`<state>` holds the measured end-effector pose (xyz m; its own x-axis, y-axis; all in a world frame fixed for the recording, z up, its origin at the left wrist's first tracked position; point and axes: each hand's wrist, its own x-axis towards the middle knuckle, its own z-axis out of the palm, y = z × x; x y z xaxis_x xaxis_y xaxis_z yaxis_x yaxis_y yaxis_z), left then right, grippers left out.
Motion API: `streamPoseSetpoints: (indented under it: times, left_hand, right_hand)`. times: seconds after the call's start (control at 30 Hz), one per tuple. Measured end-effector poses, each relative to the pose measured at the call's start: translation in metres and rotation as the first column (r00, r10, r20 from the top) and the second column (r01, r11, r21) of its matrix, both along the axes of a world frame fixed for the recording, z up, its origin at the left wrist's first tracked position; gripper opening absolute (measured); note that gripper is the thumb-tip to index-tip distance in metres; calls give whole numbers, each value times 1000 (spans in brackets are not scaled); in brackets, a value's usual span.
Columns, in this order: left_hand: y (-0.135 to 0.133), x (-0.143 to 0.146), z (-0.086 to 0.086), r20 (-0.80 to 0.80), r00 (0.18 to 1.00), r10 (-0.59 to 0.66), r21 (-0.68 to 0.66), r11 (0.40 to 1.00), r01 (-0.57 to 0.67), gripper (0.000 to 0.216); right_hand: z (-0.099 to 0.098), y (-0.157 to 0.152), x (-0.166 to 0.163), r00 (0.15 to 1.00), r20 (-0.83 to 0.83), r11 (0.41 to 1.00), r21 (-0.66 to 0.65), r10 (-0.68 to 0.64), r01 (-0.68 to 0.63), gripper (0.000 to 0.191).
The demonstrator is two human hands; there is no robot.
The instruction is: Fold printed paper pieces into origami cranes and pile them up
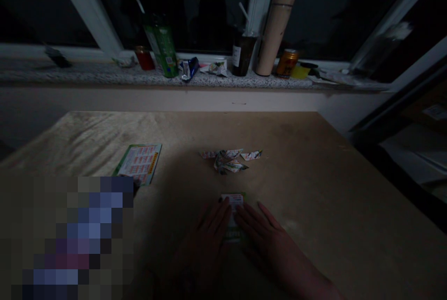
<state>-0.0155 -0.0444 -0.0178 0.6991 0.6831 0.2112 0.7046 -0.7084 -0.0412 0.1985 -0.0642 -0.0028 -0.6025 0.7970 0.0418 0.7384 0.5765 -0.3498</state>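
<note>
A small piece of printed paper (234, 201) with a green edge lies on the brown table (314, 174). My left hand (211, 223) rests on its left side, fingers stretched out and flat. From the other side my right hand (267, 232) presses on the right part, its fingers also extended. Both hands cover much of the sheet, so its full shape is hidden. Just beyond them lie several folded strips of printed paper (226, 160), overlapping in a loose cluster, with one small piece (252, 155) beside it on the right.
Flat printed leaflets (141, 162) lie at the table's left; a pixelated patch hides the area in front. Along the granite windowsill (195, 78) stand a green container (164, 51), a dark cup with a straw (243, 53), a tall pale flask (274, 34) and an orange can (287, 62).
</note>
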Motion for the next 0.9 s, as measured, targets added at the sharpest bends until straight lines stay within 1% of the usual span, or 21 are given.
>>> streamPoseSetpoints:
  times: [0.1,0.17,0.23,0.27,0.33,0.4,0.47,0.57,0.7,0.8,0.9]
  left_hand:
    - [1,-4,-2,27,1000,-16,-56,998,17,54]
    - [4,-5,0,27,998,-52,-84,995,54,54]
    - [9,-3,6,7,994,-113,-106,988,114,51]
    - [11,-2,11,6,994,-113,-109,988,113,47]
    - [17,2,20,-37,992,-118,-149,983,111,47]
    - [22,4,27,-80,984,-158,-165,976,144,50]
    - [25,4,30,-80,980,-183,-144,975,170,53]
    - [27,-1,28,-55,971,-232,-110,968,225,51]
    - [25,-8,21,-38,961,-275,-78,959,271,39]
    - [25,-11,18,-27,955,-294,-64,954,292,38]
    - [26,-13,18,-3,956,-294,-51,955,294,35]
  right_hand:
    - [-3,0,0,1000,-10,1000,29,1,-1,59]
    - [-2,1,1,1000,6,998,55,18,-18,59]
    - [2,4,1,999,27,995,85,43,-45,58]
    - [6,7,2,998,28,992,107,61,-64,58]
    - [13,13,3,995,27,987,127,94,-96,64]
    - [18,21,3,993,22,987,108,115,-117,71]
    - [19,28,4,988,16,987,51,152,-152,78]
    - [17,34,5,984,0,984,-8,178,-178,79]
    - [17,34,5,983,25,982,-48,184,-182,72]
    - [16,32,4,984,45,984,-55,173,-171,69]
    - [14,31,3,987,28,987,-30,156,-156,63]
